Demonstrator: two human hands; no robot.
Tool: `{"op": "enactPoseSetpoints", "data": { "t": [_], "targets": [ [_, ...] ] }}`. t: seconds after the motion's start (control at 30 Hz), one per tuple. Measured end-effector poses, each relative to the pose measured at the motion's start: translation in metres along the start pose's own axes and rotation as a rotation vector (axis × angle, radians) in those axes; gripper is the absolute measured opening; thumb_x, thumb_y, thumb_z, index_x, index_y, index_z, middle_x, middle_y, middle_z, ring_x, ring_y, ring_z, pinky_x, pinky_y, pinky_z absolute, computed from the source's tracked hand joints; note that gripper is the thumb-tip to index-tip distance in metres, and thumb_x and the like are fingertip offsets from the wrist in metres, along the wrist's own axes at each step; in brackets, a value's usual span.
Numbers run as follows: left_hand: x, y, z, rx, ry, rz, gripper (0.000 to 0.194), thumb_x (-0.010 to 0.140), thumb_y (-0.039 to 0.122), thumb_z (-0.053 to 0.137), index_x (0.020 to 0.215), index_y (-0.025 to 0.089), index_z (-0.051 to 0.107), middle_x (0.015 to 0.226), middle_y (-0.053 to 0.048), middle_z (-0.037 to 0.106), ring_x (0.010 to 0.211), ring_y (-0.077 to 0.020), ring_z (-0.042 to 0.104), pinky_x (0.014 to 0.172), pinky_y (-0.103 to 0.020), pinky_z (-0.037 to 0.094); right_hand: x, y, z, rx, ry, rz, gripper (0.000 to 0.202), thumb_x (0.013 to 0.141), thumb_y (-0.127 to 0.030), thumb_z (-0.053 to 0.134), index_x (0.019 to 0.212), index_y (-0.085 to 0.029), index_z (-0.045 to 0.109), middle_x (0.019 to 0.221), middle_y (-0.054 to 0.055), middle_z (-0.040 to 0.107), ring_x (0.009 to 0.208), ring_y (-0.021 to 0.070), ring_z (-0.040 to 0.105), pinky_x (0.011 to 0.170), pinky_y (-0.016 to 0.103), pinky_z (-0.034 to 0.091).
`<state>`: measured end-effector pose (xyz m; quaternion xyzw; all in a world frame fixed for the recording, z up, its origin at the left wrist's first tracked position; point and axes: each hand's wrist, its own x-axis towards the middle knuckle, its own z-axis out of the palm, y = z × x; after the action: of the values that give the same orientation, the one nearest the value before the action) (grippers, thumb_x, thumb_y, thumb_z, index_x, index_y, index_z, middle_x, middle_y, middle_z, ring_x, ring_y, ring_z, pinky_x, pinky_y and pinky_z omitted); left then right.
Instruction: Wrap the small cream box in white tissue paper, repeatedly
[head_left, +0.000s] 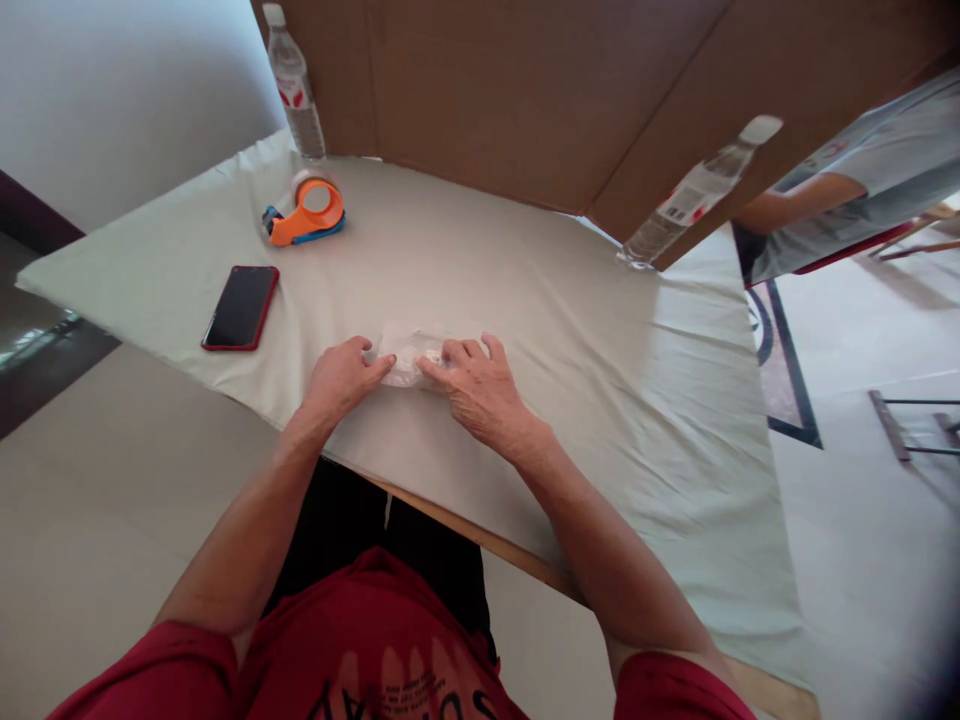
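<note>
A small whitish, see-through plastic packet (407,358), perhaps bubble wrap, lies on the cloth near the table's front edge. Pinched at its left end is my left hand (343,378), thumb resting on the plastic. On the other end my right hand (484,390) is closed, its thumb pressing the top and its fingers bent over the right side. What is inside the packet I cannot make out.
A red-cased phone (240,308) and an orange tape dispenser (311,212) lie on the left. Water bottles stand at the back left (296,90) and right (694,195), against a brown cardboard screen (487,90). Beyond it on the right shows another person's arm (799,200).
</note>
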<state>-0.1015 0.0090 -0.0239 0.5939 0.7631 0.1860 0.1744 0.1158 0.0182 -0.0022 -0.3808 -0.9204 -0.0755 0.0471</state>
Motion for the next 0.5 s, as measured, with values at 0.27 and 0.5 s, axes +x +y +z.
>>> {"op": "enactPoseSetpoints", "data": {
  "t": [0.27,0.5],
  "targets": [
    [0.002,0.015,0.003,-0.473,-0.153,-0.248,0.051,0.083,0.032,0.068,0.126,0.005,0.061,0.077,-0.005,0.069,0.053,-0.0142,0.059,0.047,-0.024,0.043,0.007,0.002,-0.009,-0.067,-0.052,-0.057,0.044,0.094,-0.006,0.046,0.127,-0.027,0.065,0.113,0.011,0.068,0.1,0.0255,0.055,0.105,0.048,0.026],
    [0.0,0.033,0.011,-0.849,-0.175,-0.244,0.011,0.08,0.015,0.062,0.069,0.014,0.061,0.058,0.003,0.056,0.042,-0.0063,0.045,0.041,-0.019,0.036,0.011,0.004,-0.01,-0.092,-0.074,-0.082,0.039,0.091,-0.006,0.048,0.119,-0.026,0.069,0.111,0.012,0.067,0.099,0.0265,0.055,0.103,0.048,0.025]
  ]
}}
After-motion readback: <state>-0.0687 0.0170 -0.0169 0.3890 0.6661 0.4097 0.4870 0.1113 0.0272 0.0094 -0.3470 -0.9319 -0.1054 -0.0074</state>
